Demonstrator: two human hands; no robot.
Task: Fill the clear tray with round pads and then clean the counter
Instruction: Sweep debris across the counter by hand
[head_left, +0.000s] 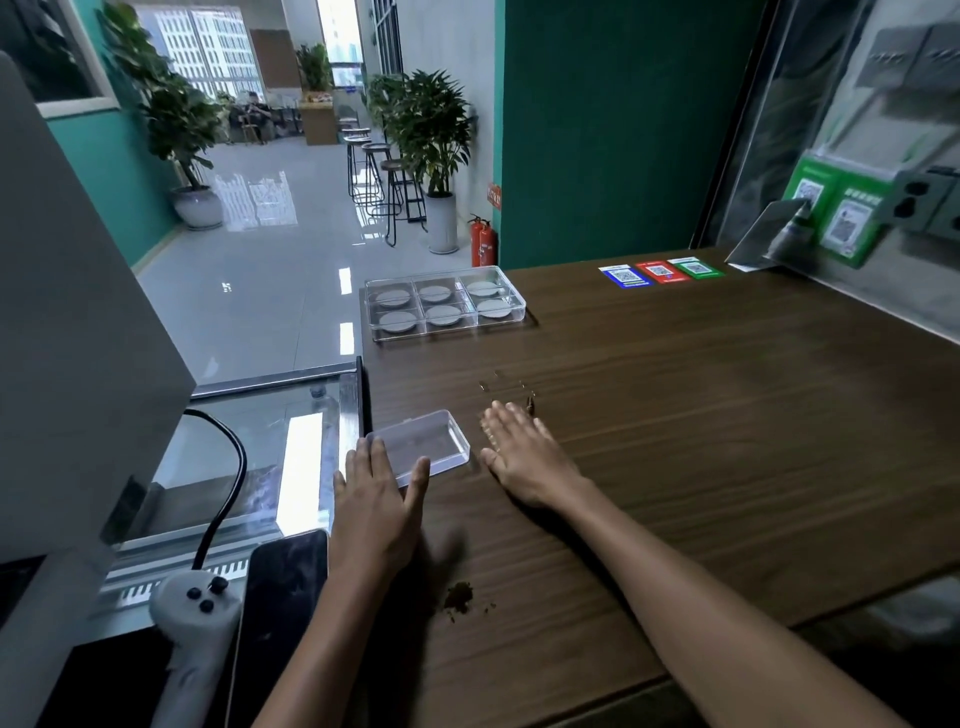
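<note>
A clear tray with several compartments stands at the far left of the wooden counter; each compartment holds a grey round pad. A small clear plastic box lies nearer, with brown dust inside. My left hand rests on its near edge, thumb alongside it, fingers apart. My right hand lies flat on the counter just right of the box, fingers together, touching small brown crumbs. A pile of brown powder sits near the front, between my forearms.
Three coloured QR stickers lie at the counter's back. A glass display case adjoins the counter on the left. A dark phone and a white controller with a black cable lie at the near left. A wall with sockets stands right.
</note>
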